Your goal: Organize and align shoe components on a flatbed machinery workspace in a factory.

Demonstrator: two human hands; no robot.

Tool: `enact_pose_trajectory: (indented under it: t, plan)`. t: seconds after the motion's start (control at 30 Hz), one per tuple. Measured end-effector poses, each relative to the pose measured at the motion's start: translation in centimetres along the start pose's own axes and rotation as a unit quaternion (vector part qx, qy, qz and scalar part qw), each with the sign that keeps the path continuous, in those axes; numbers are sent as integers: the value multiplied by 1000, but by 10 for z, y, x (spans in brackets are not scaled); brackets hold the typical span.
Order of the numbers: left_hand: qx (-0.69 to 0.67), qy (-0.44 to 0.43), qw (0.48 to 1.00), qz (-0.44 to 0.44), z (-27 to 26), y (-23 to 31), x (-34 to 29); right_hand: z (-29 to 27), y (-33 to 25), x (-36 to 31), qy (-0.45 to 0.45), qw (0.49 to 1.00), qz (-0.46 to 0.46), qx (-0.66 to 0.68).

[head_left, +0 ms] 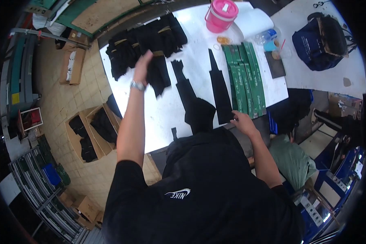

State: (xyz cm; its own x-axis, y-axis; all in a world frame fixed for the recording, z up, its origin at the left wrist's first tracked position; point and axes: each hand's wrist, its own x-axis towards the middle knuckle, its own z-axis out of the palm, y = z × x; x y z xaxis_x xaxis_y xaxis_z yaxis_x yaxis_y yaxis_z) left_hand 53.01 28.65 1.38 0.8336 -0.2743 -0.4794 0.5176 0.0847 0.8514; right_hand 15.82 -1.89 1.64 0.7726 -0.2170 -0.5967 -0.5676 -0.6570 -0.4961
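Observation:
On the white table, my left hand (pixel 141 71) stretches its fingers beside a dark cut fabric piece (pixel 157 77) that hangs below a row of black fabric bundles (pixel 138 40). It seems to hold nothing. My right hand (pixel 244 123) has its fingertips curled on the lower right corner of a long, stepped black fabric strip (pixel 219 91). Between the hands lies another black piece (pixel 186 92), narrow at the far end. A wider folded black piece (pixel 200 112) overlaps its near end, close to my body.
Green marked strips (pixel 246 77) lie right of the black strip. Beyond them are a pink lidded bucket (pixel 221 15), rubber bands (pixel 223 40), a plastic bottle (pixel 265 36) and a navy bag (pixel 321 42). Cardboard boxes with dark fabric (pixel 92 132) stand on the floor at left.

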Motion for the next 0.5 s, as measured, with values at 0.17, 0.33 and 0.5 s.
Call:
enact_pose_trajectory:
  t: [0.17,0.33,0.5]
  plan:
    - [-26,56,991,-116,15,-43,20,42,16,21,-53,998,2,-18]
    - [346,-45,924,-153,-17,-213,-80,71,-11,86,32,993,-109,32]
    - [474,-12,874,-103,25,-288,-157,109,-36,171,27,986,-154,-52]
